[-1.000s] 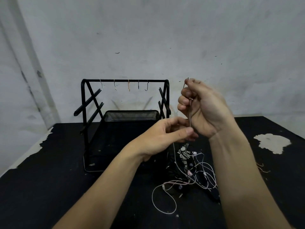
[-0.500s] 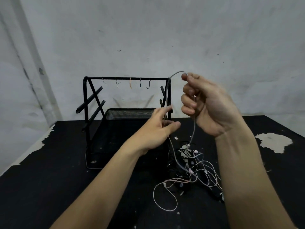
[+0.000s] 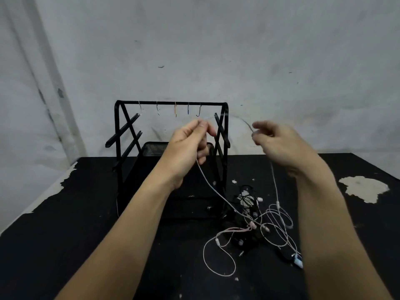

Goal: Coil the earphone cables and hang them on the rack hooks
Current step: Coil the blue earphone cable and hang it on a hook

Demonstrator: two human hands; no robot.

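A thin pale earphone cable (image 3: 211,186) arches in the air between my two hands. My left hand (image 3: 190,146) pinches it between thumb and forefinger in front of the rack. My right hand (image 3: 279,144) pinches the other side of the arch, fingers loosely curled. Both ends of the cable drop to a tangle of white, pink and black earphone cables (image 3: 257,221) on the black table. Behind stands the black metal rack (image 3: 171,103) with several small coloured hooks (image 3: 175,110) on its top bar; nothing hangs from them.
The rack's mesh tray (image 3: 153,148) sits under the hooks, partly hidden by my left arm. A small blue-and-white plug (image 3: 298,261) lies at the tangle's right edge. The black tabletop (image 3: 65,234) has peeled patches on its left edge and far right. A grey wall stands close behind.
My hands have moved apart: the left rose and went left to the rack's front, the right shifted rightward. The cable between them now spans a wide arch instead of a tight loop.
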